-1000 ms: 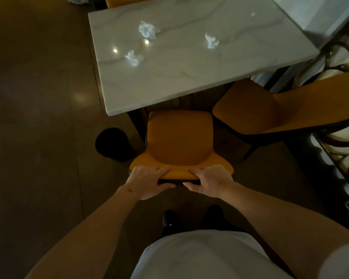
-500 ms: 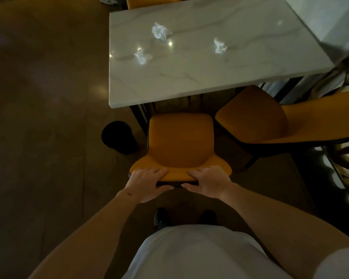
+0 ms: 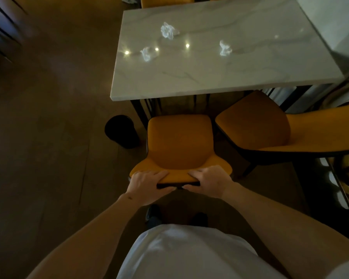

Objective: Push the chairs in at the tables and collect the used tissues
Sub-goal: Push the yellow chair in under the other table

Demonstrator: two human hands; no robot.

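Both hands are wrapped around the top edge of the back of an orange chair. The left hand holds the left part of that edge, and the right hand holds the right part, with fingers on top and thumbs under. The chair faces the marble surface, but its seat is not under it yet. There is a dark gap between the front of the seat and the surface edge, so I think this chair needs more pushing.

A second orange chair stands just beside it on the right. It is turned at an angle and looks only a little way under the corner, so it likely needs straightening and pushing too.

Three crumpled tissues lie on the surface, well apart from the hands. One tissue is farthest away, a left tissue is nearer, and a right tissue sits off to the side. None is picked up yet.

A black bin stands on the floor near the left of the held chair. It may be where the tissues go, but I cannot tell
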